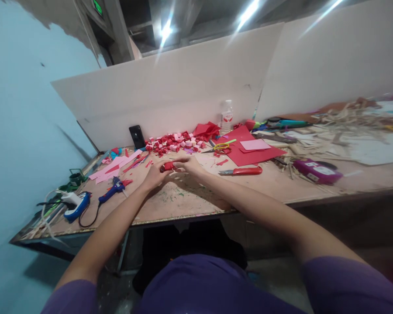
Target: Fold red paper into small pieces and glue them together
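Note:
Between my two hands, just above the table (183, 198), is a small red folded paper piece (168, 166). My left hand (156, 174) is closed on its left side. From the right, the fingers of my right hand (187, 165) bend over and pinch at the same piece. Behind the hands lies a heap of small red and pink paper cubes (173, 144). Yellow-handled scissors (221, 148) and a red-handled utility knife (242, 171) rest to the right of my right hand. A blue glue gun (114, 187) lies left of my left wrist.
Red paper sheets (249, 148) and a clear bottle (227, 115) are at the back. A black phone (137, 137) leans on the white board. A power strip (77, 206) with cables sits at left, a purple tape measure (317, 171) and wood strips (343, 120) at right.

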Motion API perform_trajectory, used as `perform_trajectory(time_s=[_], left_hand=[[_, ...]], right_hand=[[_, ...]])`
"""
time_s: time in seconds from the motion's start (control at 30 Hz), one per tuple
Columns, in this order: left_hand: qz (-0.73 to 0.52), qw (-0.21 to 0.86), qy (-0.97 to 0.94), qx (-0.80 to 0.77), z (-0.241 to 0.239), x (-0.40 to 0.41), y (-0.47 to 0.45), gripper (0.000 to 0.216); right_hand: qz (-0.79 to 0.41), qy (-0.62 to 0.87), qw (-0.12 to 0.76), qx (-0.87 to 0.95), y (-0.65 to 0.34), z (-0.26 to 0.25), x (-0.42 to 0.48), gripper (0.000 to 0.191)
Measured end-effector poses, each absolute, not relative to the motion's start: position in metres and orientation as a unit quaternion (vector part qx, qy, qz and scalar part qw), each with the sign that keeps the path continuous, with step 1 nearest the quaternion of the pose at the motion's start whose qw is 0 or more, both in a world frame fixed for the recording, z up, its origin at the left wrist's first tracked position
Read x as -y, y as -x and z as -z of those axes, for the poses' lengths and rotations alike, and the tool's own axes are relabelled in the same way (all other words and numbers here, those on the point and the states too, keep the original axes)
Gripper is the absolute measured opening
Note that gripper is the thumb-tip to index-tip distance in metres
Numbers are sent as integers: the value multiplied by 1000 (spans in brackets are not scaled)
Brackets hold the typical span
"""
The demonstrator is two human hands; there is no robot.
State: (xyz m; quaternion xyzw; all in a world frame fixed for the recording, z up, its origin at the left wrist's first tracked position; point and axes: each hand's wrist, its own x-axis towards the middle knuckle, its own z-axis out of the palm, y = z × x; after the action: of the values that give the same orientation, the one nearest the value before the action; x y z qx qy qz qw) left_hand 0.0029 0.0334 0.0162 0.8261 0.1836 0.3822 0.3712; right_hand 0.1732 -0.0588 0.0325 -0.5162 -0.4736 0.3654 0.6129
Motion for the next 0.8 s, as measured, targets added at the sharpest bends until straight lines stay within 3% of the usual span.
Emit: perform_trajectory(time_s=[0.23, 0.47, 0.63, 0.8], left_hand=[[-392, 399, -807, -191, -14, -39, -5, 36], [-380, 478, -776, -156, -11, -43, -1, 56], [-370, 521, -757, -138, -17, -41, 0, 41], [-362, 517, -762, -143, -22, -44, 1, 46]], right_hand=[[-363, 514, 600, 494, -170, -41, 64, 16], [-331, 523, 560, 552, -171, -53, 67, 15], [-304, 540, 528, 581, -173, -61, 59, 14], [-260, 538, 486, 637, -177, -64, 53, 19]])
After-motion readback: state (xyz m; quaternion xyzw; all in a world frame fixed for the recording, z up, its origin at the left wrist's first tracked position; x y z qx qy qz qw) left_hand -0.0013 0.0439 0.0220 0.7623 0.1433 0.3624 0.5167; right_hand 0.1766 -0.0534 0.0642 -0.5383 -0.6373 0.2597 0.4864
